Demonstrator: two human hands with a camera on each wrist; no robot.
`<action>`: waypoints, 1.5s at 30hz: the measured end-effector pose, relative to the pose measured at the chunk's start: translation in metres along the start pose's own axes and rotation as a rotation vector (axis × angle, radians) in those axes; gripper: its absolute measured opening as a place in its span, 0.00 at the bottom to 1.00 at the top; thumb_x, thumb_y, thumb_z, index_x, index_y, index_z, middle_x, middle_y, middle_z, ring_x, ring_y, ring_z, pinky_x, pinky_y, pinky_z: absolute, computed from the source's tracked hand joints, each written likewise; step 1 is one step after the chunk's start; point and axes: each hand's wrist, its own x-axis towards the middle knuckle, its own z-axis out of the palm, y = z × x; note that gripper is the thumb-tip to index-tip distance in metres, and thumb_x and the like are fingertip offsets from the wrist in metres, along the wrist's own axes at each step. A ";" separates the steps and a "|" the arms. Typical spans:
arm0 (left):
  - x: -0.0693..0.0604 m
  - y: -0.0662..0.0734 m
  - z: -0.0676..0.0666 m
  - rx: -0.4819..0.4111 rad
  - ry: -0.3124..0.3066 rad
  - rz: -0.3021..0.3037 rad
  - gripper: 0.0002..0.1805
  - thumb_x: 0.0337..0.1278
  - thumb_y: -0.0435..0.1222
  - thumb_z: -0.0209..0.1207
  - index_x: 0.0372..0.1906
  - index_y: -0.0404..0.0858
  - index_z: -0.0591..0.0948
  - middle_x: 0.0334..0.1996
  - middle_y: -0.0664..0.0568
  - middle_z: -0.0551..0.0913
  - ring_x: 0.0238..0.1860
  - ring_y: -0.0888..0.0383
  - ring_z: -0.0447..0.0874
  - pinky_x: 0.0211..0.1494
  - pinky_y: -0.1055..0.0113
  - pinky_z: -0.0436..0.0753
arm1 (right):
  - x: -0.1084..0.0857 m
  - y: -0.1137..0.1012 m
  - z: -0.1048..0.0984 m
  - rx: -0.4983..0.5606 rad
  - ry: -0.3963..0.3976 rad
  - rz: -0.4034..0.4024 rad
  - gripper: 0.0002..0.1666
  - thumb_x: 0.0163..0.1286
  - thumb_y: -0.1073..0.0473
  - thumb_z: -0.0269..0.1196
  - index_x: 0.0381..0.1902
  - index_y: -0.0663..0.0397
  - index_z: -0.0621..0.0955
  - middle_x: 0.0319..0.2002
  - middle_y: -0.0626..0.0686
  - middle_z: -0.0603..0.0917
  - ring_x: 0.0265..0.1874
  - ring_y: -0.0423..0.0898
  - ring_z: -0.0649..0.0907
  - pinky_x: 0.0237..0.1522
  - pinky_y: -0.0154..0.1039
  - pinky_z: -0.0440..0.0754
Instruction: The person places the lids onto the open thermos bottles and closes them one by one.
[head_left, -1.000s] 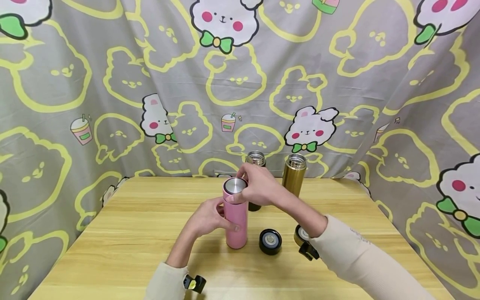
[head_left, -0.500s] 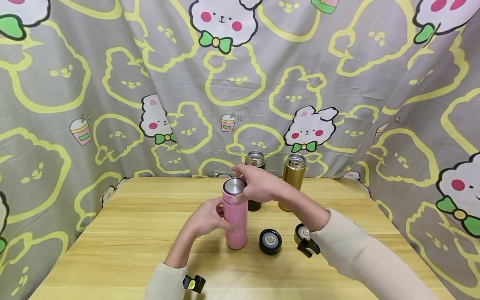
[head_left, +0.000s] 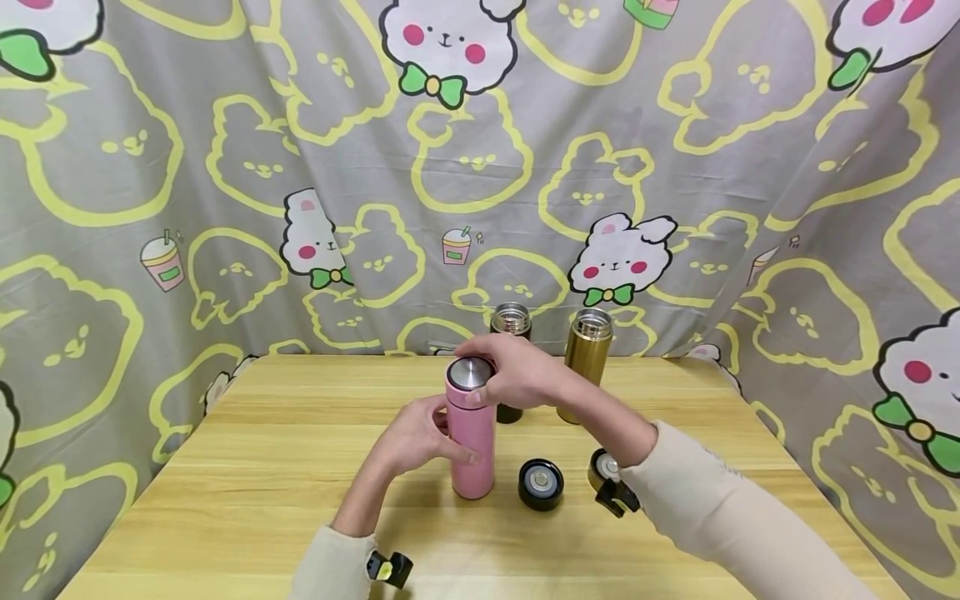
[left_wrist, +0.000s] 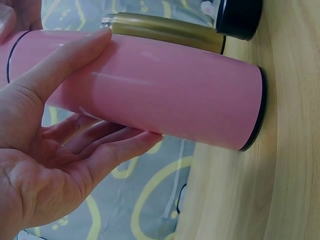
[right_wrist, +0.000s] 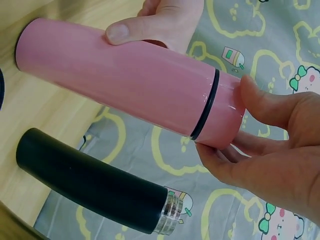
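Note:
A pink thermos bottle stands upright on the wooden table. My left hand grips its body from the left, thumb across the front, as the left wrist view also shows. At the top, my right hand holds the pink lid between thumb and fingers. The lid sits on the bottle, with a thin dark ring between them in the right wrist view. Its top is a round brushed-metal disc.
Behind stand a black bottle and a gold bottle, both lidless with bare metal necks. A black lid and another lid, partly covered by the right wrist's camera, lie upside down to the right. A patterned curtain hangs behind the table.
My right hand's fingers loosened and spread around the lid, then closed on it again. The left hand and the pink bottle have stayed in place.

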 end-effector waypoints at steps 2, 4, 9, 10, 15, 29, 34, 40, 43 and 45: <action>0.000 0.000 0.001 -0.010 0.004 -0.002 0.34 0.31 0.41 0.83 0.53 0.45 0.83 0.43 0.53 0.90 0.44 0.59 0.88 0.50 0.59 0.85 | 0.000 0.001 0.001 -0.015 0.021 -0.010 0.34 0.60 0.63 0.73 0.65 0.59 0.78 0.56 0.55 0.85 0.52 0.48 0.84 0.56 0.43 0.82; 0.000 0.001 0.001 -0.016 0.009 -0.007 0.34 0.31 0.41 0.83 0.53 0.45 0.83 0.43 0.53 0.90 0.44 0.59 0.88 0.50 0.59 0.85 | 0.000 0.001 0.003 -0.032 0.044 -0.022 0.33 0.60 0.62 0.73 0.63 0.60 0.78 0.55 0.56 0.85 0.51 0.48 0.84 0.53 0.43 0.83; 0.001 0.002 0.002 0.008 0.034 -0.013 0.35 0.31 0.44 0.83 0.53 0.47 0.83 0.43 0.54 0.89 0.44 0.59 0.88 0.48 0.59 0.85 | 0.001 0.001 0.008 -0.095 0.146 -0.033 0.29 0.58 0.54 0.75 0.54 0.61 0.82 0.46 0.55 0.86 0.45 0.48 0.83 0.43 0.39 0.82; 0.001 0.002 0.002 0.013 0.038 -0.018 0.36 0.31 0.44 0.83 0.54 0.48 0.82 0.43 0.55 0.89 0.44 0.59 0.87 0.48 0.60 0.85 | 0.002 0.002 0.009 -0.104 0.171 -0.027 0.29 0.57 0.51 0.76 0.52 0.60 0.82 0.44 0.54 0.86 0.43 0.48 0.82 0.41 0.38 0.82; 0.001 0.004 0.002 -0.002 0.045 -0.045 0.41 0.29 0.46 0.83 0.59 0.47 0.81 0.43 0.54 0.89 0.44 0.58 0.88 0.47 0.60 0.85 | 0.004 0.004 0.014 -0.111 0.256 0.045 0.30 0.51 0.44 0.78 0.44 0.57 0.83 0.38 0.51 0.85 0.38 0.47 0.80 0.36 0.37 0.78; 0.002 0.005 0.003 -0.020 0.034 -0.063 0.41 0.28 0.44 0.84 0.58 0.47 0.81 0.45 0.53 0.89 0.46 0.57 0.88 0.49 0.59 0.85 | 0.005 0.004 0.009 -0.108 0.162 0.123 0.38 0.52 0.42 0.79 0.51 0.59 0.78 0.44 0.54 0.80 0.42 0.48 0.79 0.39 0.38 0.79; 0.002 0.003 0.003 -0.013 0.033 -0.045 0.39 0.29 0.43 0.83 0.57 0.46 0.82 0.47 0.52 0.89 0.48 0.57 0.87 0.51 0.58 0.86 | 0.005 0.001 0.004 -0.060 0.080 0.115 0.55 0.53 0.44 0.79 0.70 0.61 0.68 0.60 0.61 0.77 0.58 0.54 0.78 0.58 0.48 0.79; 0.001 0.002 0.002 -0.009 0.033 -0.038 0.38 0.30 0.42 0.83 0.55 0.45 0.82 0.45 0.52 0.89 0.46 0.58 0.88 0.51 0.59 0.85 | 0.006 -0.002 -0.004 0.005 -0.026 0.068 0.50 0.55 0.60 0.76 0.73 0.57 0.68 0.66 0.60 0.77 0.62 0.54 0.79 0.64 0.49 0.77; 0.000 0.003 0.002 -0.013 0.033 -0.035 0.37 0.30 0.41 0.83 0.55 0.45 0.82 0.44 0.52 0.90 0.45 0.58 0.88 0.50 0.59 0.85 | 0.005 -0.002 -0.005 0.007 -0.054 0.051 0.43 0.56 0.65 0.73 0.71 0.57 0.72 0.63 0.57 0.80 0.58 0.50 0.81 0.62 0.47 0.79; 0.000 0.003 0.002 -0.010 0.033 -0.036 0.37 0.30 0.41 0.83 0.55 0.45 0.82 0.44 0.52 0.90 0.45 0.58 0.88 0.51 0.58 0.85 | 0.005 -0.001 -0.005 -0.003 -0.050 0.041 0.40 0.56 0.66 0.72 0.69 0.57 0.74 0.60 0.56 0.82 0.55 0.48 0.82 0.60 0.46 0.80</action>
